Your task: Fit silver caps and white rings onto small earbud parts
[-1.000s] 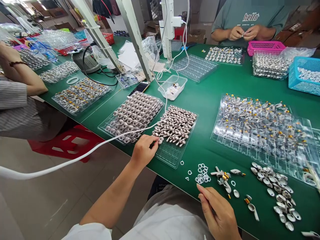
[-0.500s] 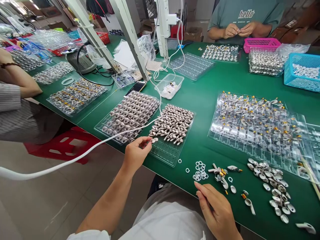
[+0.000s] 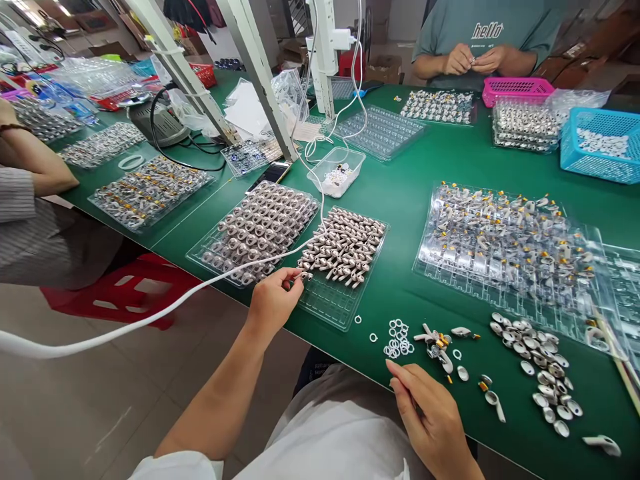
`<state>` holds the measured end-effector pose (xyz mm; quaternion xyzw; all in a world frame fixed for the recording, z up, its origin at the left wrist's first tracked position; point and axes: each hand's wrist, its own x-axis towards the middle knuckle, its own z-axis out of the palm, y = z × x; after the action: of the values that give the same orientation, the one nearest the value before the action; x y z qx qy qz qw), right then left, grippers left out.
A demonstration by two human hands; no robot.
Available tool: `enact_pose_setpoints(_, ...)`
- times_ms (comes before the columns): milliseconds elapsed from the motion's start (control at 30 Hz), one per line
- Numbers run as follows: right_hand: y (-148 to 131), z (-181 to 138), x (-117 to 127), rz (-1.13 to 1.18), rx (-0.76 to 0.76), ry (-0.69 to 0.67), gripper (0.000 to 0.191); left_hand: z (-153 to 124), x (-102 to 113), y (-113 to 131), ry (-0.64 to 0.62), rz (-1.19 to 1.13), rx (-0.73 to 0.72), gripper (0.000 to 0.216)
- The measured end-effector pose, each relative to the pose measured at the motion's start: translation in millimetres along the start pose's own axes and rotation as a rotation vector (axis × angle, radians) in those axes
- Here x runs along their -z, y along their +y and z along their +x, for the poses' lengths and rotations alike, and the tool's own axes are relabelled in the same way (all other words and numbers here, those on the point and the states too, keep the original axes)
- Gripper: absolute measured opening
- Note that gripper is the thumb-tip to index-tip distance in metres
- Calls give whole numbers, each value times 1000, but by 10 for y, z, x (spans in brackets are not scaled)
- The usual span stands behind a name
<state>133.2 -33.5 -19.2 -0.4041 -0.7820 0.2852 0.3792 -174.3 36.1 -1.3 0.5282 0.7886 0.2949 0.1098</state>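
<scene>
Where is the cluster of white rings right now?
In the head view, the cluster of white rings lies right of centre on the green table, just beyond the right hand and left of the loose orange-tabbed earbud parts.

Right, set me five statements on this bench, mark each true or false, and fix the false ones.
The left hand pinches a small pale part at the clear tray of earphone-shaped shells. True.
White rings lie on the green table beyond the right hand. True.
The right hand is over the clear tray. False: it is at the table's near edge, by the rings.
A blue basket stands right of a pink basket. True.
The blue basket holds orange pieces. False: it holds white pieces.
</scene>
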Motion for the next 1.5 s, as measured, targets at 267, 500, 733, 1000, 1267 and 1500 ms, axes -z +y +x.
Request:
enact_pose_setpoints(267,6,-30,-6,8,-4,-5,36,50,31,25,1,12,-59,24)
enact_pose_setpoints(500,33,-60,-8,15,-9,-18,39,-84,30,-38,85,-45,-107,23)
enact_pose_setpoints(733,12,-55,-9,23,2,-15,37,2,-65,-140,64,-7,-165,24)
enact_pose_setpoints(1000,16,-32,-18,37,-6,-6,38,60,-77,-99,-2,68,-198,20)
enact_pose_setpoints(1267,50,-80,-29,59,-13,-15,42,86,-34,-49,-16,133,-217,16)
enact_pose_setpoints(1500,49,-78,-33,71,-14,-16,42,103,-89,-61,15,181,-260,15)
